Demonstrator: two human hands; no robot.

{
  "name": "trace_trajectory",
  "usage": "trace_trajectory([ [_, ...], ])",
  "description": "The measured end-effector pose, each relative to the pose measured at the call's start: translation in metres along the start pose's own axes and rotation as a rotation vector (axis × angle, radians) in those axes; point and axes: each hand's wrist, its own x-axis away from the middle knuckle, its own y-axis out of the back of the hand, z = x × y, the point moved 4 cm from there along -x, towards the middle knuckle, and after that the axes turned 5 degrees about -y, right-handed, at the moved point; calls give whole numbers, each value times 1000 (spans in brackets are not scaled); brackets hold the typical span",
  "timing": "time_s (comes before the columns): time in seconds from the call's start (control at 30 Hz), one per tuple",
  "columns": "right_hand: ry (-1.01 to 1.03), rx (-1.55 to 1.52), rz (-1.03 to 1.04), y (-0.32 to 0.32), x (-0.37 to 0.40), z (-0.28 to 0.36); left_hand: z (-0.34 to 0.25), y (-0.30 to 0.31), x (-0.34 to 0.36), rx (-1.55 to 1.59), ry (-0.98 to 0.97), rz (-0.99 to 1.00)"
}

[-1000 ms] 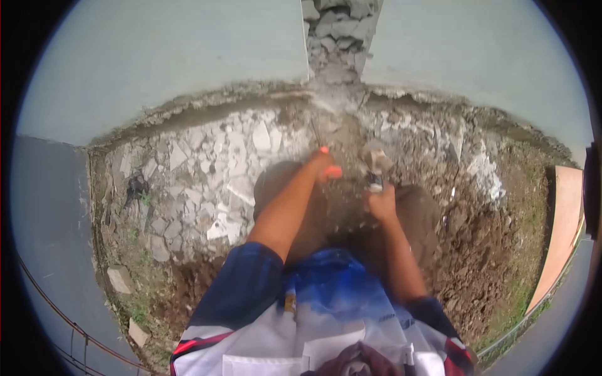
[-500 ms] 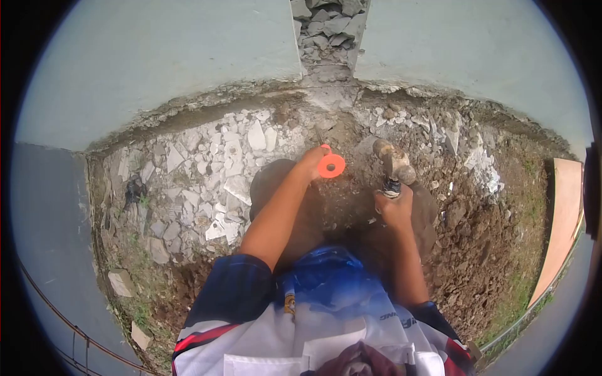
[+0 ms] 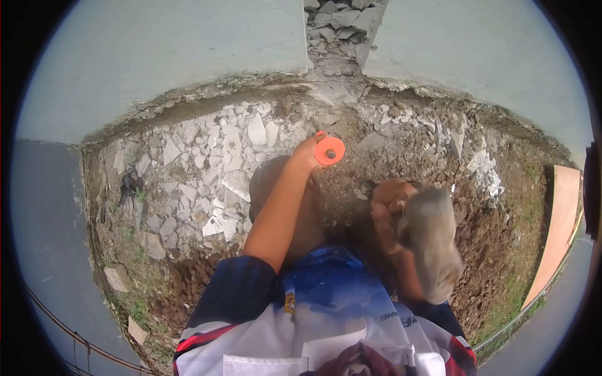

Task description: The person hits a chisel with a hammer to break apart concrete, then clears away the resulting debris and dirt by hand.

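Note:
My left hand (image 3: 305, 155) is closed around a chisel (image 3: 330, 153) with a round orange hand guard; its metal striking end shows in the middle of the disc. The chisel's tip is hidden below the guard and hand. My right hand (image 3: 390, 203) grips a club hammer, raised toward the camera so that its worn, dusty head (image 3: 433, 244) covers part of my right forearm. Motion blurs the hammer head, and most of its handle is hidden. The hammer is apart from the chisel.
Broken plaster and concrete chunks (image 3: 232, 153) lie left of my hands, with loose brown soil (image 3: 480, 244) to the right. Ahead, a pale wall (image 3: 188, 50) has a rubble-filled vertical channel (image 3: 342, 28). A flat board (image 3: 555, 219) leans at the far right.
The hammer has swung up from beside the chisel, back toward my body and to the right. My left hand and the chisel stay nearly in place, slightly higher in view.

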Motion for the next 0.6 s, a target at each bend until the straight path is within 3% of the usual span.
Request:
trace_trajectory([
  [0.03,-146,41,29,-9,4,-28,-3,-2,2,37,2,10],
  [0.1,72,-125,134,-45,-6,-23,-7,-7,8,42,21,0],
  [0.13,-126,42,285,-68,-8,-80,-12,-10,10,12,27,-15],
  [0.17,-133,127,293,-68,-5,-85,-10,-8,14,-18,42,-38],
  [0.23,-131,286,285,-72,-14,-87,-20,7,-30,-540,-506,364],
  [0.3,-104,103,278,-61,-5,-56,1,29,-26,-836,-725,513],
  [0.33,-65,14,266,-54,-14,-34,-9,18,-18,-883,-729,489],
  [0.37,216,23,195,-47,-15,-4,-17,12,-16,-706,-583,422],
  [0.4,307,-21,138,-40,-9,9,-25,5,-12,-513,-456,337],
  [0.43,437,-258,134,-47,-13,15,-21,3,-13,-99,-173,206],
  [0.47,440,-301,136,-55,-13,0,-13,-1,-9,311,108,70],
  [0.5,444,-344,139,-63,-13,-16,-16,-7,-1,276,105,57],
  [0.53,333,-191,152,-73,-10,-54,-17,6,-19,-11,-55,210],
  [0.57,-195,168,359,-86,-18,-76,-15,27,-53,-299,-227,369],
  [0.6,-391,219,386,-95,-20,-105,-16,20,-57,-307,-165,335],
])
